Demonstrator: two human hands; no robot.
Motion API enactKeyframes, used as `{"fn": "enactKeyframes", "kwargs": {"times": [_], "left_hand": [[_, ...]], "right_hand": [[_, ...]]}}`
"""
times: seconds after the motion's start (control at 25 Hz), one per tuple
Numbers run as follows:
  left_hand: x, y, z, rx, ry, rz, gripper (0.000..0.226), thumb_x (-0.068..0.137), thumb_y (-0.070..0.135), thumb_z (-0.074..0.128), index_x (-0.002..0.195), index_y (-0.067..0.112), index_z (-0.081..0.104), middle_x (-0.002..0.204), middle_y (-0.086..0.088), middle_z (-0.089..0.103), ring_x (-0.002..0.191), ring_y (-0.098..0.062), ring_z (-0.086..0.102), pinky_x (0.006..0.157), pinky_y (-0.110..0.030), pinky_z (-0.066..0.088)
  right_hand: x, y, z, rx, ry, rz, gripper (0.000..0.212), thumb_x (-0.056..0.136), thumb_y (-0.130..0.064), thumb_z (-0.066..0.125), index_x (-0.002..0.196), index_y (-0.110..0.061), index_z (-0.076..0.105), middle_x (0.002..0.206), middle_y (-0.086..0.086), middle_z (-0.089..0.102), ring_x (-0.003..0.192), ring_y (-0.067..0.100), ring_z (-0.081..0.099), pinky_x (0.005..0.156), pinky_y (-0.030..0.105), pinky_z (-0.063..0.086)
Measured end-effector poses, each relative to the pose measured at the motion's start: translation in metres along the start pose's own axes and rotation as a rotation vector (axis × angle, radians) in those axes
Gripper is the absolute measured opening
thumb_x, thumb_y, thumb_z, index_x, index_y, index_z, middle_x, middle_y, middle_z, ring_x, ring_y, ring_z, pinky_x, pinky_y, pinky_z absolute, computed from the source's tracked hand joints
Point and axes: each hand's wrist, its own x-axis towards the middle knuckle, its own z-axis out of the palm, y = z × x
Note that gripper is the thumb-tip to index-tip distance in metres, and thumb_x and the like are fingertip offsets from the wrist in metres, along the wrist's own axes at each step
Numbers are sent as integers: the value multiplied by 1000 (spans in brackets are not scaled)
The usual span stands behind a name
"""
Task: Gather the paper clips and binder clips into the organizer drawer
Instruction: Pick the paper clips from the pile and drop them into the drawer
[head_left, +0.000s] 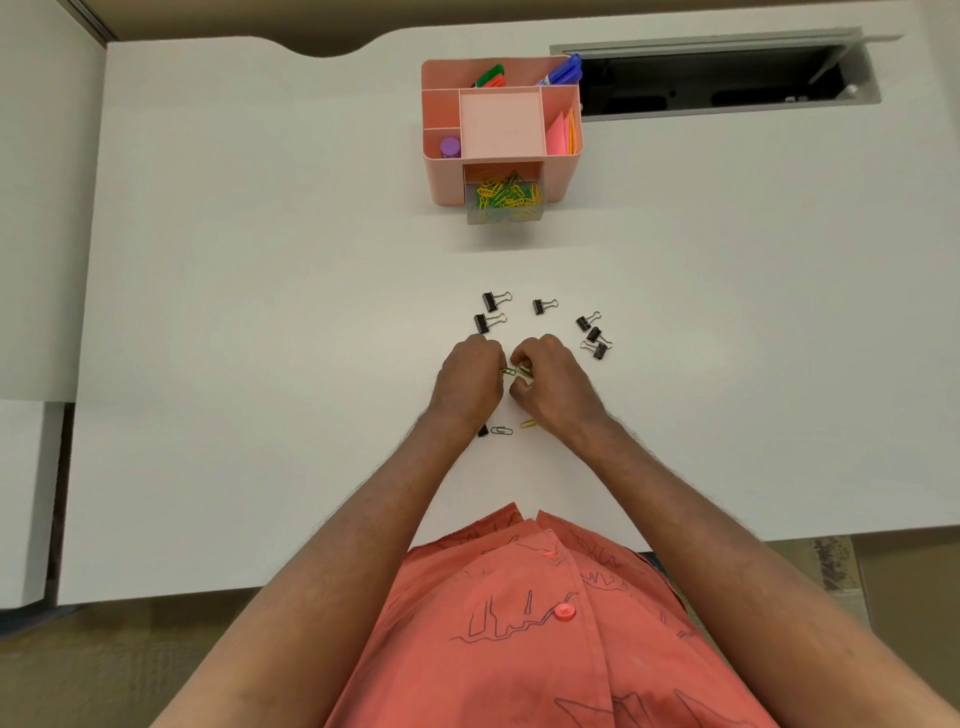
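On the white desk (260, 312), two bare hands sit close together near the middle. The left hand (470, 376) is curled up, and its fingers pinch a green and yellow paper clip (511, 371). The right hand (550, 379) is curled too, and its fingers touch the other end of that same little bunch of clips. Both hands are closed on it.

Just below the hands, two more paper clips lie flat: a gray one (502, 431) and a yellow one (529, 423). A small black thing (482, 431) peeks out beside the left wrist, but most of it is hidden.

Past the hands, black binder clips lie spread out. Two (491, 310) are to the left, one (544, 305) is in the middle, and three (594, 335) bunch together to the right.

Farther back stands a pink organizer (441, 176). Its clear drawer (504, 208) is pulled out and holds a heap of yellow and green clips. Pens (563, 70) and pink notes (558, 132) stick up from its top.
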Motion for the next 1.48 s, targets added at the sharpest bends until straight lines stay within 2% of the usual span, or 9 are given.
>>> {"fn": "enactKeyframes", "kwargs": {"times": [0.12, 0.32, 0.44, 0.6, 0.72, 0.84, 1.16, 1.36, 1.48], "left_hand": [[0, -1, 3, -24, 8, 7, 21, 90, -2, 51, 97, 9, 68, 106, -9, 61, 95, -28, 61, 73, -38, 51], [-2, -3, 6, -137, 61, -13, 24, 94, 6, 62, 116, 14, 67, 115, -5, 65, 105, -24, 62, 80, -33, 49], [-2, -2, 6, -98, 60, -1, 18, 95, 8, 62, 110, 14, 70, 112, -6, 64, 102, -24, 62, 78, -33, 48], [-2, 3, 0, -15, 15, 18, 21, 96, 2, 55, 104, 12, 72, 110, -8, 61, 101, -26, 61, 75, -35, 50], [-1, 5, -3, 7, -11, 36, 23, 95, 1, 53, 104, 11, 72, 110, -8, 61, 103, -27, 60, 77, -38, 53], [-3, 4, -2, -10, 8, 61, 21, 93, 2, 51, 99, 12, 69, 107, -6, 62, 101, -25, 58, 69, -35, 46], [-5, -11, 3, -372, 64, -2, 19, 88, 2, 59, 92, 17, 70, 85, 5, 68, 81, -17, 63, 73, -35, 56], [1, -11, -1, -547, 126, -77, 16, 91, 7, 66, 99, 16, 76, 94, 5, 72, 77, 1, 62, 70, -11, 46], [16, -5, -28, -607, 232, -51, 13, 90, 9, 70, 97, 17, 78, 95, 6, 74, 77, 4, 63, 74, -10, 47]], "right_hand": [[-3, 1, 5, -16, 21, -4, 31, 90, -6, 66, 121, -12, 63, 122, 7, 56, 111, 23, 57, 84, 30, 48], [0, -3, 6, -81, 22, 48, 31, 93, -2, 57, 120, -16, 64, 115, 5, 65, 108, 23, 61, 83, 40, 54], [1, -4, 5, -141, 47, 61, 28, 93, -5, 54, 116, -17, 64, 109, 2, 66, 105, 22, 59, 76, 38, 53], [1, -4, 6, -215, 47, 19, 26, 87, 0, 52, 109, -12, 61, 101, 6, 61, 97, 26, 54, 67, 34, 40], [3, -6, 6, -228, 40, 25, 25, 84, 1, 55, 106, -11, 59, 99, 6, 59, 95, 25, 51, 65, 32, 32], [5, -5, 5, -210, 24, 43, 25, 83, 0, 56, 105, -12, 58, 100, 6, 59, 96, 26, 52, 66, 32, 32], [0, 1, -1, -168, 27, 36, 34, 84, 11, 48, 105, -11, 64, 108, 8, 55, 94, 26, 55, 68, 34, 44], [3, -6, -4, -194, -3, 80, 33, 88, 6, 48, 112, -13, 58, 106, 8, 60, 98, 29, 56, 71, 36, 44], [2, -10, -5, -264, -16, 83, 33, 86, 8, 49, 113, -10, 55, 107, 9, 59, 100, 30, 55, 76, 42, 52]]}}
